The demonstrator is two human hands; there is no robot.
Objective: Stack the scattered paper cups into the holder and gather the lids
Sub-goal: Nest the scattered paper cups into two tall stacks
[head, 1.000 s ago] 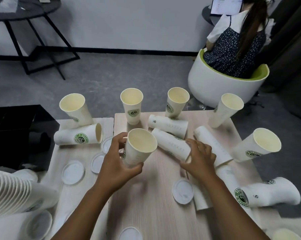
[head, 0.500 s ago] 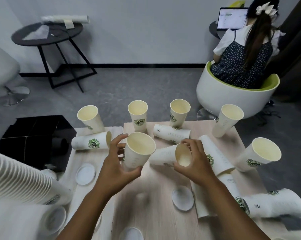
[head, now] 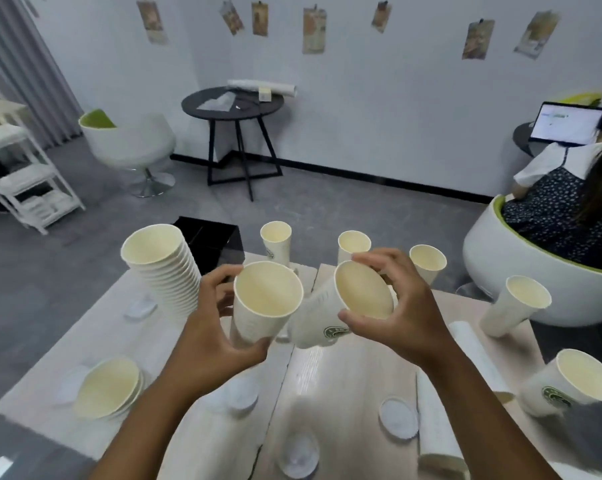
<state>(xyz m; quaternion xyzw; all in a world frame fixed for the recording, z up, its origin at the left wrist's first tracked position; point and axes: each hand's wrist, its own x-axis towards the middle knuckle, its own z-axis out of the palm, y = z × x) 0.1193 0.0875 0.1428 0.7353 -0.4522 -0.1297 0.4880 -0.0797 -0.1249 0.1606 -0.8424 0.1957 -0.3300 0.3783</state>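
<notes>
Now both hands hold cups w/ rims nearly touching: left hand [head: 209,336] cup [head: 263,306], right hand [head: 401,311] cup [head: 341,308].

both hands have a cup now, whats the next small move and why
Probably slide the right hand's tilted cup into the left hand's upright cup: both are lifted, close together, and the left cup's mouth is open.

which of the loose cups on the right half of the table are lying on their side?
Two: the cup and the cup near the right forearm. The other right-side cups stand with mouths up.
</notes>
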